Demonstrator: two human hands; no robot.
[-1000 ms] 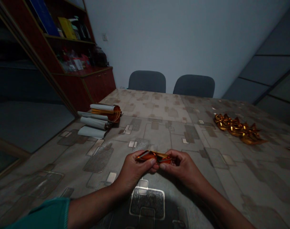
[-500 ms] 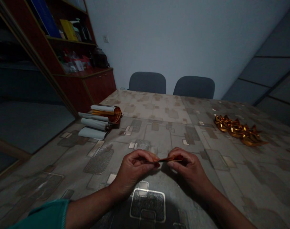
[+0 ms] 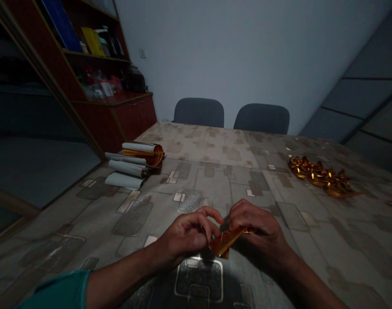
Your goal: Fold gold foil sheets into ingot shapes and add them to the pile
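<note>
A folded piece of shiny gold foil paper (image 3: pixel 227 243) is between my two hands, just above the table in front of me. My right hand (image 3: pixel 255 223) is closed around its right end, with the fingers curled over it. At its left end, my left hand (image 3: pixel 191 234) pinches the paper between thumb and fingers, one finger raised a little. The paper slants, its near left corner lower and turned toward me. Parts of its right end are hidden under my right fingers.
Several folded gold paper shapes (image 3: pixel 321 176) stand in rows at the right. Curled gold and white sheets (image 3: pixel 128 180) lie at the left. A patterned cloth covers the table (image 3: pixel 215 146). Two grey chairs (image 3: pixel 199 112) stand behind it, and a red-brown cabinet (image 3: pixel 131 118) is at the back left.
The gold paper has tilted from nearly edge-on to show a folded face, its left end lower. My right hand has rolled over it, and my left hand has shifted slightly down and left.
</note>
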